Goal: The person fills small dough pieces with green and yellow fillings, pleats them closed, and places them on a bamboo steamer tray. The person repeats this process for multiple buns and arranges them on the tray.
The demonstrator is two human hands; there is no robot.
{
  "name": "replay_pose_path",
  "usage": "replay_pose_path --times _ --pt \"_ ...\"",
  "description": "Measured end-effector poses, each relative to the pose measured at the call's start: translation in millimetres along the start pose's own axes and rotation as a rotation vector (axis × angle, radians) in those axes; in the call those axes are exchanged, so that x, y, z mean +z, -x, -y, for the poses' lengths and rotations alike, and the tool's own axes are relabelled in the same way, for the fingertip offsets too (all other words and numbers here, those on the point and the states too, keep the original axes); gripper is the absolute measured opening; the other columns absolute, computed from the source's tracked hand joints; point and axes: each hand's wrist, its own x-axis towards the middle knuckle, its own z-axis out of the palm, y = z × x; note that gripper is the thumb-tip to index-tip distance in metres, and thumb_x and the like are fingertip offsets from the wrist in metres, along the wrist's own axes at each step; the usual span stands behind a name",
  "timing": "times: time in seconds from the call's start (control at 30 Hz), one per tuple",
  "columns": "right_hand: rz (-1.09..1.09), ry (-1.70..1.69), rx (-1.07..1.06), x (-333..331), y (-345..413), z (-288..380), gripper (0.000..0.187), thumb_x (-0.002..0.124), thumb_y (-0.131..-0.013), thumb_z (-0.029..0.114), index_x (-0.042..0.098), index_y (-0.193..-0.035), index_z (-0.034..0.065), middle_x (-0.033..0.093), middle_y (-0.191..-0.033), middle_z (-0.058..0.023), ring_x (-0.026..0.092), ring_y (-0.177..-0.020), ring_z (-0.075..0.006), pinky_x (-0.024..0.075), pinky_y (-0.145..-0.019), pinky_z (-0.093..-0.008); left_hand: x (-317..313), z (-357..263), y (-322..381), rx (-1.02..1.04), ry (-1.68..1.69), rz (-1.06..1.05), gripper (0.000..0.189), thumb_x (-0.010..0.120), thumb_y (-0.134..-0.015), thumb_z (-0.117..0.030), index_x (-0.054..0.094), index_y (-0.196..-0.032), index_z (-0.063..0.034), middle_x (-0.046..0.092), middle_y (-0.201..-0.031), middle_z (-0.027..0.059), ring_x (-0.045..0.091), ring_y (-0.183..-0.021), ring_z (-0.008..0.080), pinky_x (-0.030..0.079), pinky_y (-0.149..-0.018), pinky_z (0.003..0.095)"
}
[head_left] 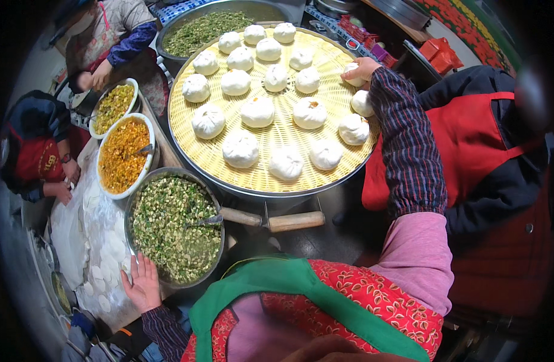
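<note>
My right hand point(365, 70) reaches to the far right rim of a round steamer tray with a woven mat point(277, 138), its fingers closed around a white filled bun point(353, 75). Whether that bun rests on the mat cannot be told. Several pleated buns, among them one with an orange spot on top point(310, 112), are spread over the mat. Palm up and empty, my left hand point(143, 283) is held with its fingers apart beside a steel bowl of chopped green filling point(173, 231). A metal spoon point(206, 220) stands in that filling.
White tubs hold orange filling point(123, 156) and yellow-green filling point(115, 108). Thin dough rounds point(109, 253) lie on the floured table point(71, 231). Wooden handles point(296, 221) jut out below the tray. Co-workers stand at left; a person in a red apron point(462, 145) is close at right.
</note>
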Motion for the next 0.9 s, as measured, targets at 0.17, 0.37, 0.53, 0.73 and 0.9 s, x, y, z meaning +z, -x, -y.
replay_pose_path --times 0.17,0.37,0.53,0.73,0.9 --pt "0.083 0.048 -0.214 -5 -11 -14 0.058 0.079 -0.072 0.04 0.066 -0.108 -0.0037 0.07 -0.095 -0.0163 0.067 -0.089 -0.0252 0.0517 -0.077 -0.0357 -27 -3 7 0.043 0.004 -0.117 0.06 0.056 -0.094 -0.04 0.04 -0.138 -0.0032 0.051 -0.134 0.0155 0.051 -0.121 0.0276 0.039 -0.107 0.0444" --pt "0.004 -0.305 -0.397 -22 22 34 0.054 0.068 -0.089 0.032 0.053 -0.126 -0.0051 0.061 -0.12 -0.0139 0.058 -0.104 -0.017 0.046 -0.09 -0.028 -65 -19 11 0.066 0.086 0.173 0.044 0.052 -0.095 -0.03 0.048 -0.126 0.0007 0.054 -0.127 0.0243 0.055 -0.113 0.0357 0.04 -0.105 0.0502" --pt "0.118 -0.494 -0.539 29 162 133 0.031 0.053 -0.099 0.028 0.066 -0.097 0.0008 0.056 -0.074 0.0033 0.04 -0.062 -0.0046 0.0343 -0.059 -0.0225 -107 -39 -21 0.048 0.013 -0.145 0.038 0.053 -0.094 -0.029 0.055 -0.115 0.0021 0.065 -0.106 0.0161 0.063 -0.096 0.0284 0.05 -0.091 0.0432" --pt "0.66 -0.205 -0.551 189 324 271 0.029 0.044 -0.101 0.017 0.062 -0.11 -0.0025 0.06 -0.106 -0.0036 0.051 -0.085 -0.0081 0.0397 -0.076 -0.0219 -190 -78 -43 0.014 0.015 -0.376 0.025 0.053 -0.092 -0.018 0.058 -0.107 0.0015 0.065 -0.1 0.0147 0.063 -0.091 0.0268 0.052 -0.086 0.0406" --pt "0.903 -0.062 -0.815 286 363 378 0.026 0.047 -0.098 0.014 0.062 -0.112 -0.0022 0.06 -0.108 -0.0044 0.052 -0.094 -0.011 0.0409 -0.082 -0.0231 -249 -125 -45 0.121 0.059 -0.478 0.023 0.051 -0.093 -0.015 0.058 -0.106 0.0031 0.064 -0.096 0.0136 0.063 -0.089 0.0252 0.052 -0.084 0.0393"
